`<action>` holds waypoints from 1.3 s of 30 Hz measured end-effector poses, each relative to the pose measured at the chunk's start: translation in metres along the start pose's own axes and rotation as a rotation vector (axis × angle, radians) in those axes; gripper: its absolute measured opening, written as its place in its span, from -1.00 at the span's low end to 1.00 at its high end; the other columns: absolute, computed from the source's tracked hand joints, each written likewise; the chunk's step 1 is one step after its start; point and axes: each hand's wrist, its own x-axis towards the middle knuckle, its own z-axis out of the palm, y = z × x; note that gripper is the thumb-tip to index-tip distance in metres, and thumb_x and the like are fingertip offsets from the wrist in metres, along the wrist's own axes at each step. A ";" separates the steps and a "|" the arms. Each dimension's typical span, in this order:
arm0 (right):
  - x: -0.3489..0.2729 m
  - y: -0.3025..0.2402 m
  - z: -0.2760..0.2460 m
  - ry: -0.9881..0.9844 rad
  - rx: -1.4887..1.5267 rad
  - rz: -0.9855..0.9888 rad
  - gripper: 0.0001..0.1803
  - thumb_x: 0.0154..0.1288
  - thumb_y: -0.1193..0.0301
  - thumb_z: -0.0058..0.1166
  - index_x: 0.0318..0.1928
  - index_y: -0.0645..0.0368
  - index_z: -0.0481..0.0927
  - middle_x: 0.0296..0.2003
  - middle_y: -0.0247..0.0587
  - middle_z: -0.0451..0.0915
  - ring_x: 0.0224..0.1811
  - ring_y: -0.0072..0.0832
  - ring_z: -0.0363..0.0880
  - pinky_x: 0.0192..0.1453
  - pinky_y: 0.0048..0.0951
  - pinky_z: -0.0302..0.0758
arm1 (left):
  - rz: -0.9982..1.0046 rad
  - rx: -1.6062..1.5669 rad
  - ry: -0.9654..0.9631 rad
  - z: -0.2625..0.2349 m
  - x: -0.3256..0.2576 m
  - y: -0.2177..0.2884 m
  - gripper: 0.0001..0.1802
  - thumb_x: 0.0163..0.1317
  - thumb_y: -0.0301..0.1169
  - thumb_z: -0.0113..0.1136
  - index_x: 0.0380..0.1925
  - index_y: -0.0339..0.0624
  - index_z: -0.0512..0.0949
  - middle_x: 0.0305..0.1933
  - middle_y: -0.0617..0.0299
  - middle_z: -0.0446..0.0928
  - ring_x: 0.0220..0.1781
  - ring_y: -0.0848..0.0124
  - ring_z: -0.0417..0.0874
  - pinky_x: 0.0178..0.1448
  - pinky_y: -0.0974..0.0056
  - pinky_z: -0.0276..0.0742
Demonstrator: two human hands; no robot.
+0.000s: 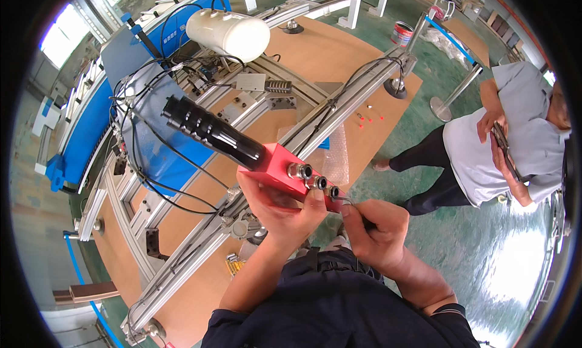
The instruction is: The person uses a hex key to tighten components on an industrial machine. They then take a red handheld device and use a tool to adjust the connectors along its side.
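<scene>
My left hand [282, 218] is wrapped round a red rectangular block [274, 177] from below, its thumb beside a row of 3 round metal fittings [316, 182]. A thick black ribbed cylinder [212, 130] sticks out of the block's far left end. At the block's near right end, my right hand [382, 230] pinches a thin bent metal rod [344, 199] that looks like a hex key. The rod's tip is beside the block's end; I cannot tell whether it sits in a screw.
Behind the block stands an aluminium-profile frame [327, 127] with a white cylindrical tank [230, 36], black cables and blue panels [85, 145]. Bubble wrap [336, 160] lies on the brown board [364, 142]. To the right, a person [485, 142] holds a dark object. A belt-barrier post [458, 93] stands beyond.
</scene>
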 end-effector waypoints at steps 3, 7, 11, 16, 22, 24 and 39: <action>-0.006 -0.002 0.000 -0.057 0.200 0.242 -0.77 0.16 0.59 0.11 -0.62 0.26 0.43 -0.74 -0.09 0.32 -0.77 -0.32 0.27 -0.66 -0.38 0.17 | 0.075 0.040 -0.079 -0.003 -0.002 -0.005 -0.19 -0.08 -0.47 0.37 0.10 -0.25 0.05 -0.13 0.11 0.33 -0.27 0.44 0.51 -0.23 0.37 0.54; -0.010 0.006 0.002 -0.084 0.176 0.180 -0.80 0.21 0.57 0.07 -0.56 0.27 0.44 -0.72 -0.07 0.33 -0.75 -0.29 0.29 -0.63 -0.34 0.21 | 0.192 0.138 -0.113 -0.005 0.001 -0.006 -0.19 -0.09 -0.48 0.38 0.10 -0.25 0.05 -0.11 0.10 0.33 -0.23 0.45 0.51 -0.21 0.37 0.54; -0.012 0.012 0.001 -0.137 0.114 0.146 -0.84 0.23 0.54 0.04 -0.51 0.26 0.46 -0.71 -0.07 0.35 -0.72 -0.24 0.32 -0.61 -0.32 0.24 | -0.022 0.022 -0.065 -0.002 -0.003 -0.004 -0.21 -0.11 -0.56 0.32 0.10 -0.23 0.07 -0.11 0.11 0.33 -0.21 0.44 0.50 -0.20 0.36 0.54; -0.020 0.006 -0.004 -0.308 0.096 0.283 -0.97 0.12 0.54 0.11 -0.41 0.21 0.52 -0.66 -0.14 0.43 -0.65 -0.16 0.37 -0.53 -0.31 0.36 | -0.135 -0.010 -0.042 -0.008 0.008 -0.004 -0.35 -0.12 -0.67 0.15 0.05 -0.23 0.18 -0.14 0.14 0.35 -0.24 0.48 0.50 -0.25 0.35 0.57; 0.004 0.063 -0.035 -0.141 -0.493 -0.279 -0.77 -0.10 0.59 0.22 -0.33 0.15 0.58 -0.44 -0.22 0.51 -0.46 -0.28 0.47 -0.37 -0.33 0.45 | -0.562 -0.083 -0.180 -0.011 0.012 0.002 -0.50 -0.09 -0.62 0.11 -0.05 -0.28 0.30 -0.26 0.23 0.45 -0.33 0.52 0.55 -0.24 0.36 0.57; 0.027 0.061 -0.040 -0.009 -0.504 -0.331 -0.72 -0.12 0.59 0.24 -0.29 0.14 0.60 -0.37 -0.20 0.50 -0.40 -0.30 0.48 -0.34 -0.35 0.45 | -0.596 -0.074 -0.230 -0.009 0.006 -0.002 -0.49 -0.08 -0.61 0.13 -0.04 -0.27 0.31 -0.26 0.25 0.46 -0.33 0.54 0.55 -0.22 0.38 0.55; 0.044 0.038 -0.024 -0.199 0.659 0.348 -0.47 0.21 0.59 0.13 0.20 0.29 0.34 -0.31 -0.34 0.54 -0.28 -0.70 0.48 -0.15 -0.62 0.44 | -0.463 0.185 -0.343 -0.003 -0.007 -0.015 -0.41 -0.09 -0.61 0.22 0.03 -0.27 0.28 -0.13 0.20 0.46 -0.17 0.50 0.55 -0.11 0.35 0.60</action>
